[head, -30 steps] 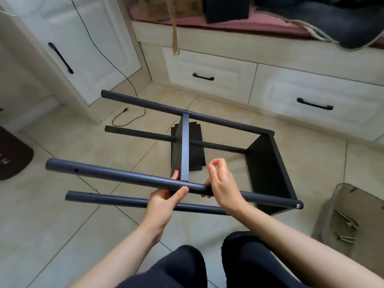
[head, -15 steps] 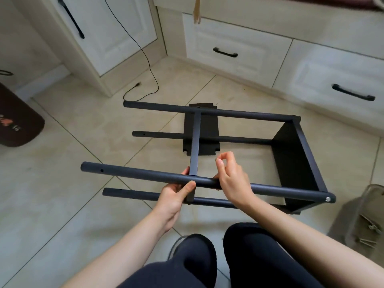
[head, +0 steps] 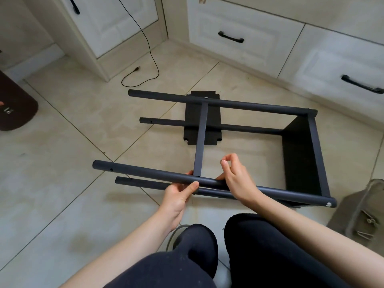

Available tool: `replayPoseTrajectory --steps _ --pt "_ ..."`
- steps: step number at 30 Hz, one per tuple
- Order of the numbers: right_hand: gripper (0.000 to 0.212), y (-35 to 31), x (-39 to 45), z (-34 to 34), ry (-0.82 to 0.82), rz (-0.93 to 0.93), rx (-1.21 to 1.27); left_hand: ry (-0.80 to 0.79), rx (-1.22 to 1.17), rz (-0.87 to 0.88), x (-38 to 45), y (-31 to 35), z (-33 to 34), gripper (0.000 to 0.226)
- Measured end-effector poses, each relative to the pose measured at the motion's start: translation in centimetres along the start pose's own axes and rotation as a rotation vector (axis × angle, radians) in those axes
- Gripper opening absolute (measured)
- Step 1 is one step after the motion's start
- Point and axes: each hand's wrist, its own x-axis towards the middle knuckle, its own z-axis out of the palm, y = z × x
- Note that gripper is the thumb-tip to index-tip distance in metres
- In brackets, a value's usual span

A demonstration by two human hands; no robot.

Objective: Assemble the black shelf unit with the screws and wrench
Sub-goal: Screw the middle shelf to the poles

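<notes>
The black shelf unit (head: 299, 150) lies on its side on the tiled floor, four round poles running left from one fitted end panel. A second panel (head: 200, 140) stands edge-on between the two upper poles. My left hand (head: 179, 194) grips the near upper pole (head: 133, 172) just below that panel's end, thumb over the top. My right hand (head: 235, 179) rests on the same pole to the right, its thumb and forefinger pinched together above it; nothing shows between them. A screw head (head: 328, 204) sits in the pole's right end. No wrench is visible.
A loose black panel (head: 192, 115) lies flat on the floor under the frame. A plastic bag with screws (head: 362, 221) sits at the right edge. A black cable (head: 152, 59) trails from the white cabinets (head: 245, 30). A brown mat (head: 16, 109) lies left. My knees fill the bottom.
The view has tilted down and the frame now appears lower and farther from the cabinets. Both hands keep their places on the near upper pole.
</notes>
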Motion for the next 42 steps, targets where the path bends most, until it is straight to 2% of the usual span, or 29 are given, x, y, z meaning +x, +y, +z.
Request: replayPoseTrajectory --steps 6,8,11,14,18,21,24,26,28,31,32,35,38,42 --pt "0.015 0.4 0.0 0.5 -0.030 -0.002 0.092 -0.005 -0.033 -0.007 0.1 -0.7 -0.7 0.045" --pt "0.016 -0.2 0.5 0.8 -0.046 0.019 0.200 -0.012 -0.039 -0.004 0.2 -0.8 -0.8 0.045" --pt "0.017 -1.6 2.0 1.8 -0.108 0.168 0.467 -0.012 -0.028 0.001 0.1 -0.7 -0.6 0.042" --pt "0.016 -2.2 3.1 2.2 -0.156 0.303 0.559 0.053 0.069 -0.007 -0.4 -0.5 -0.4 0.035" --pt "0.017 -2.0 3.4 2.0 -0.154 0.327 0.578 0.249 0.559 0.010 -1.2 0.4 -0.5 0.026" --pt "0.016 -1.8 3.4 2.0 -0.167 0.322 0.566 0.332 0.899 0.032 -1.8 1.8 -0.3 0.049" --pt "0.016 -1.7 3.4 2.1 -0.178 0.321 0.557 0.418 1.369 0.192 -1.8 3.7 0.1 0.062" --pt "0.016 -1.6 3.4 2.0 -0.180 0.320 0.554 0.414 1.565 0.276 -1.5 4.8 0.2 0.066" --pt "0.017 -1.5 3.3 2.1 -0.190 0.323 0.559 0.368 1.661 0.348 -1.1 5.5 0.0 0.068" --pt "0.017 -1.3 3.1 2.5 -0.213 0.335 0.569 0.181 1.771 0.545 -0.2 6.0 -0.5 0.062" --pt "0.017 -1.1 3.0 2.7 -0.219 0.337 0.580 0.107 1.801 0.578 0.1 6.2 -0.7 0.065" --pt "0.018 -0.7 3.1 2.9 -0.217 0.347 0.620 -0.108 1.899 0.677 1.3 7.0 -1.3 0.096" --pt "0.018 -0.2 3.2 2.8 -0.224 0.367 0.650 -0.354 1.982 0.871 2.4 7.6 -1.6 0.102" --pt "0.017 0.0 3.3 2.3 -0.262 0.387 0.729 -0.516 2.132 0.835 4.0 8.2 -1.7 0.108"
